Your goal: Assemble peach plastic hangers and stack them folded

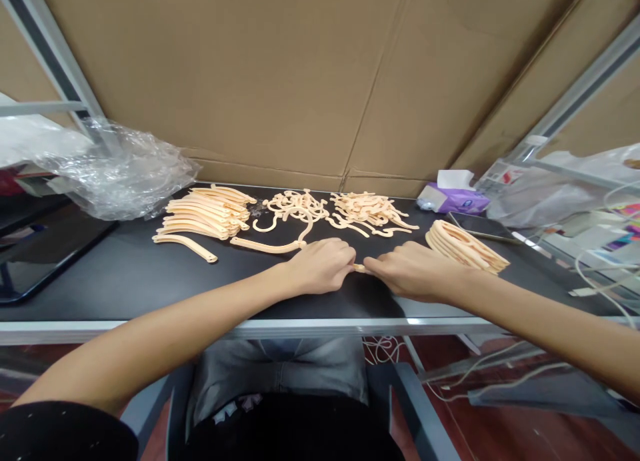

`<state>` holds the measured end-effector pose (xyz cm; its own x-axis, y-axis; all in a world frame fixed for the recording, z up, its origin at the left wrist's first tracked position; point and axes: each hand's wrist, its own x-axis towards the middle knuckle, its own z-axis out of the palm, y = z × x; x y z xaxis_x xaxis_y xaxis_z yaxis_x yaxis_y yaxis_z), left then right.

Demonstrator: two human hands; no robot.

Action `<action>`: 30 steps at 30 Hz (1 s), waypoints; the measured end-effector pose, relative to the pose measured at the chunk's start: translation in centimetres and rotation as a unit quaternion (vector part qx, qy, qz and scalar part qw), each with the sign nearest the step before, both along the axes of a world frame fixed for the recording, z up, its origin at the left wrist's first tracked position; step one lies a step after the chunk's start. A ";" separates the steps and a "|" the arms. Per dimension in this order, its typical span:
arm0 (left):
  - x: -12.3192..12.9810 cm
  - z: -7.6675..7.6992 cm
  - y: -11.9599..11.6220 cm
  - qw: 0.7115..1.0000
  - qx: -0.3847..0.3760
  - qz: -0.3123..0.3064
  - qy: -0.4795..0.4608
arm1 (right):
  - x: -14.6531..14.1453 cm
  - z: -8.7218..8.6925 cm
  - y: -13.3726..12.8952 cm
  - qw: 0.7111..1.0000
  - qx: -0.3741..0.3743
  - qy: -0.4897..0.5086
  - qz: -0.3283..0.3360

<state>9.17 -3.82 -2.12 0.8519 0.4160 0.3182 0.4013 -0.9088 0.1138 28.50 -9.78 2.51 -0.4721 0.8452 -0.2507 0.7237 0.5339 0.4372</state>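
Observation:
Both fists grip a peach-coloured plastic clothes hanger over the table's front half. My left hand is closed round its middle, with a curved arm and hook of the hanger showing to the left. My right hand is closed on the part at the right, and only a short bit shows between the two hands. Behind them lie a stack of hanger arms, a heap of hooks and a heap of small hanger pieces. One loose arm rests in front of the stack.
A bundle of folded hangers sits beside my right wrist. Farther right are a purple tissue pack, a phone and white cables. Clear plastic wrap and a dark glossy panel occupy the left. Cardboard walls the back.

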 end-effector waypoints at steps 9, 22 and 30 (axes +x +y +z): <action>-0.2 0.1 -0.4 1.000 -0.005 0.016 0.003 | 0.5 -1.0 -0.4 0.999 0.029 0.039 -0.002; -0.3 -0.2 -0.3 0.998 0.062 0.009 -0.031 | 2.6 -4.3 -0.5 0.967 0.093 0.237 0.006; -0.3 -0.1 -0.4 0.994 0.103 0.003 -0.035 | 2.4 -4.7 -0.8 0.921 0.073 0.383 -0.017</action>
